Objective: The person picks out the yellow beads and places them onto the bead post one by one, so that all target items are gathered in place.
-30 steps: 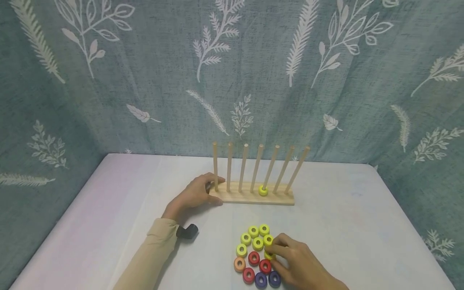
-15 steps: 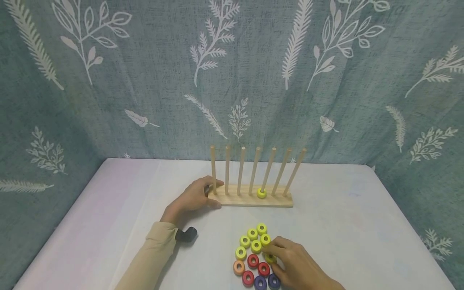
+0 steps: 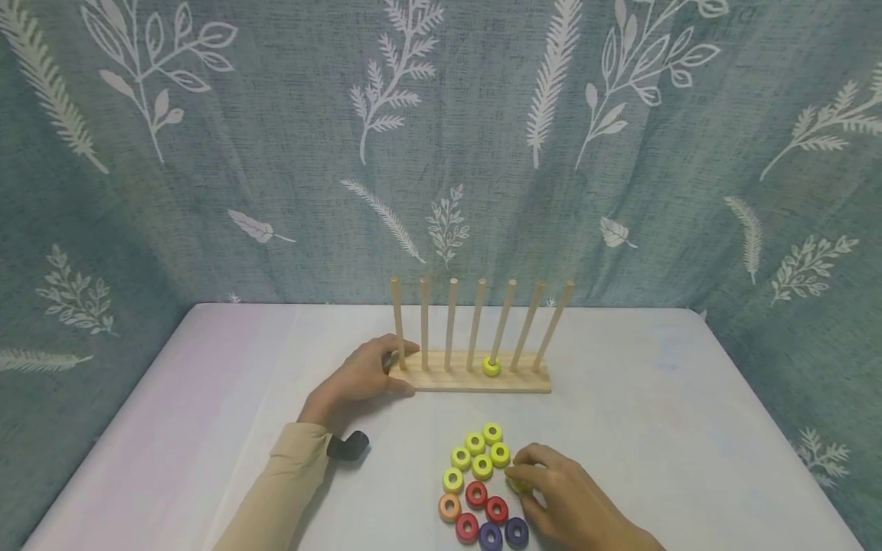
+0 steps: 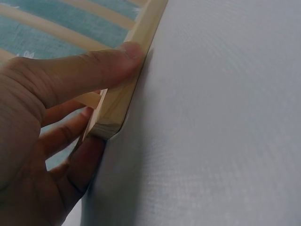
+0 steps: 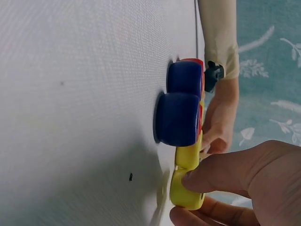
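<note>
My left hand [image 3: 361,371] grips the left end of a wooden peg rack [image 3: 482,380], thumb along the front edge of its base and fingers behind, as the left wrist view shows. A row of several upright pegs stands on the rack, and one yellow ring [image 3: 491,367] sits at the foot of a peg right of the middle. Near the front, my right hand [image 3: 568,493] pinches another yellow ring [image 5: 187,188] between thumb and fingers, close over the table. Left of that hand lie loose rings: several yellow [image 3: 482,467], several red [image 3: 476,494], an orange [image 3: 450,507] and two dark blue [image 3: 517,533].
The white table [image 3: 654,428] reaches back to a teal curtain [image 3: 310,191] with a white leaf print. A black strap piece [image 3: 348,446] sticks out from the left wrist, beside the beige sleeve [image 3: 282,474].
My right hand has drawn the pinched yellow ring slightly right, apart from the loose group. The left hand keeps its grip on the rack. The head view has shifted slightly.
</note>
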`<state>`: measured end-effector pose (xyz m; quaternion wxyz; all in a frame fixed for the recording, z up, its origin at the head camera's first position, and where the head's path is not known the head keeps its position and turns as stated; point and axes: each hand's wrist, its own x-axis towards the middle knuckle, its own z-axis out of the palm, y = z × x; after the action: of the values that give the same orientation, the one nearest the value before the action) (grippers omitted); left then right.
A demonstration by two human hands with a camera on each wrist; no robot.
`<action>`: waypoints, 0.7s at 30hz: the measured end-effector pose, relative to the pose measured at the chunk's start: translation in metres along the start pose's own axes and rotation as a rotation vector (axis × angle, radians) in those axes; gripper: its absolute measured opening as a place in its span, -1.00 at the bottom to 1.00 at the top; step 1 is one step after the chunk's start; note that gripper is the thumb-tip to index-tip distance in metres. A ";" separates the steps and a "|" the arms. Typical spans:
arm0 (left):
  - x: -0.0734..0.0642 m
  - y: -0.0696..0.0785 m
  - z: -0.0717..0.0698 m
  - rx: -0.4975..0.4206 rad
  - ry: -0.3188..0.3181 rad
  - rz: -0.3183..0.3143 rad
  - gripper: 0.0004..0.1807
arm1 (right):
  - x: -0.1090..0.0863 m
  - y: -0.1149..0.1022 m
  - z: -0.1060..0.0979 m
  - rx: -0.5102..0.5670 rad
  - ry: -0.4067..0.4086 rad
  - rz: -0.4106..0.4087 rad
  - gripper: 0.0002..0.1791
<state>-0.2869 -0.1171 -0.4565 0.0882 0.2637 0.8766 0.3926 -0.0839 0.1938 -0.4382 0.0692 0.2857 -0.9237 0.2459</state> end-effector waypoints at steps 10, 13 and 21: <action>0.001 -0.001 0.000 -0.012 -0.001 0.011 -0.27 | -0.001 0.001 -0.006 -0.020 -0.070 0.052 -0.77; 0.001 0.000 0.000 -0.023 -0.002 -0.001 -0.27 | -0.002 0.003 -0.007 -0.023 -0.073 0.052 -0.77; 0.000 0.001 0.000 -0.006 -0.002 -0.007 -0.26 | -0.003 0.004 -0.014 -0.035 -0.073 0.043 -0.76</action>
<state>-0.2862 -0.1168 -0.4557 0.0912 0.2609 0.8763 0.3946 -0.0836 0.2055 -0.4285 0.0350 0.2733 -0.9357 0.2204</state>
